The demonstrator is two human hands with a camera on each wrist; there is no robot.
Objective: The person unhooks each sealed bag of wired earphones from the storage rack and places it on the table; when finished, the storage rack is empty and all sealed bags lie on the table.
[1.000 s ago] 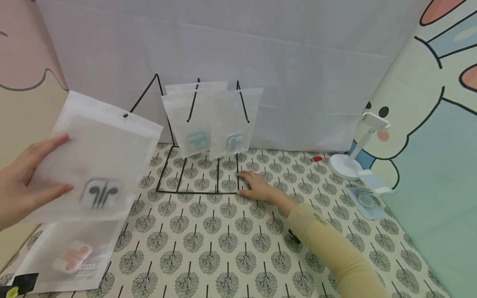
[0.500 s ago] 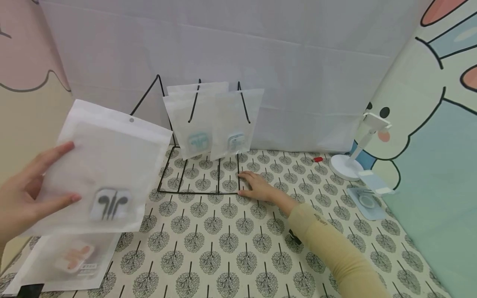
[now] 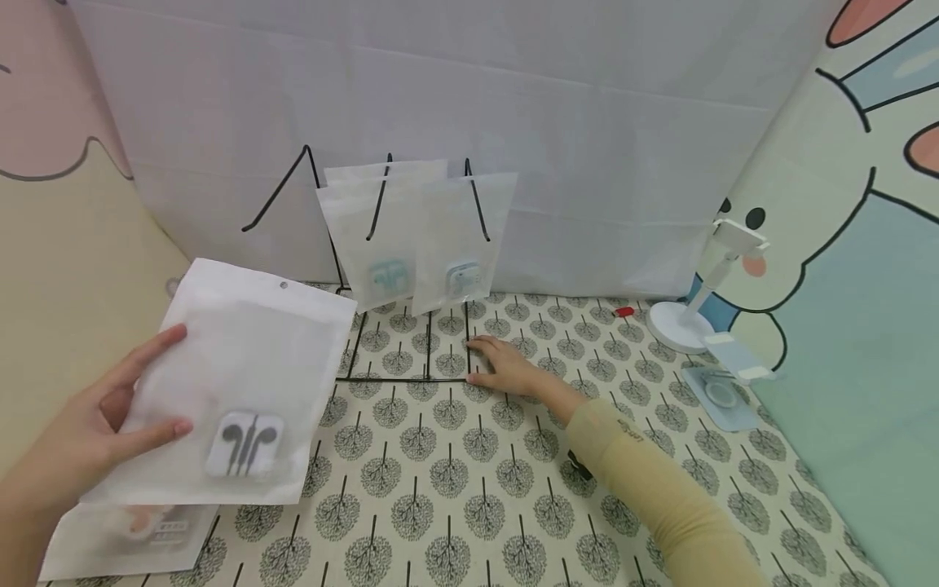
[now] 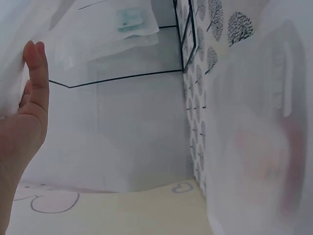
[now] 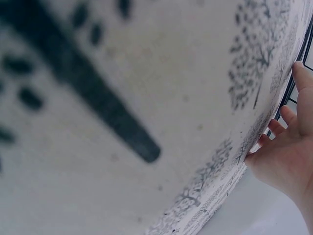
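My left hand pinches the left edge of a frosted white pouch, thumb in front. A round hole pierces its top strip, and white-cased earphones show through its lower part. Beneath it, a second pouch with a pinkish item lies on the table, partly covered. My right hand rests on the table with fingertips at the right side of the black wire rack's base. On the rack's middle and right hooks hang several similar pouches; the left hook carries nothing.
A white phone stand stands at the right on the tree-patterned cloth. Near it are a flat pale-blue stand and a small red object. A white sheet hangs behind the rack.
My left hand has brought the pouch down and to the right, away from the left hook and further over the pouch on the table. My right hand has stayed at the rack's base.
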